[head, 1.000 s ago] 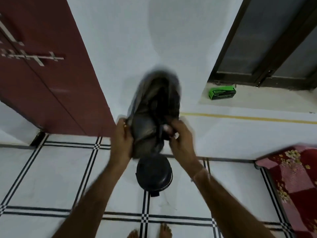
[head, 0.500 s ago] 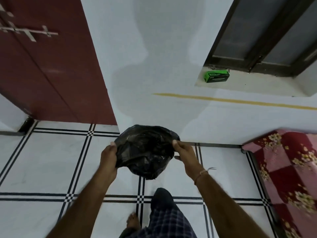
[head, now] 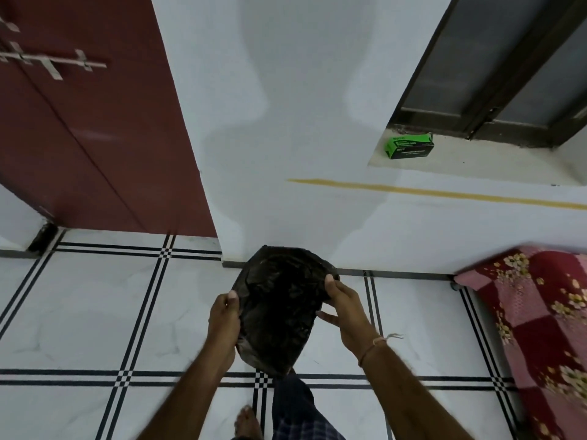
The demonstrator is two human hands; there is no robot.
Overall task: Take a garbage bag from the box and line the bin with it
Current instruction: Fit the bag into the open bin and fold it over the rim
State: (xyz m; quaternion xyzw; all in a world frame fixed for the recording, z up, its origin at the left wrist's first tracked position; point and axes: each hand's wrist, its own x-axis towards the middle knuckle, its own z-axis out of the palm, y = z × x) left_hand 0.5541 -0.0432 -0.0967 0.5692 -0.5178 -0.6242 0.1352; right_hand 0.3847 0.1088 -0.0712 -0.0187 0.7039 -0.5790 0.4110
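Observation:
A black garbage bag [head: 279,309] hangs open-mouthed between my hands, low over the tiled floor. My left hand [head: 224,322] pinches its left edge and my right hand [head: 344,309] grips its right edge. The bag hides the bin below it; I cannot see the bin now. The green garbage bag box [head: 409,147] lies on a raised ledge under the dark window frame, far up and to the right of my hands.
A dark red door [head: 95,122] stands at the left. A red floral mattress [head: 540,328] lies at the right edge. My leg in checked cloth [head: 295,408] and a bare foot [head: 247,423] are below the bag. White wall ahead.
The bag was held high and flapping a second ago, with the black bin visible under it. It has come down low, spread wider, and now covers the bin.

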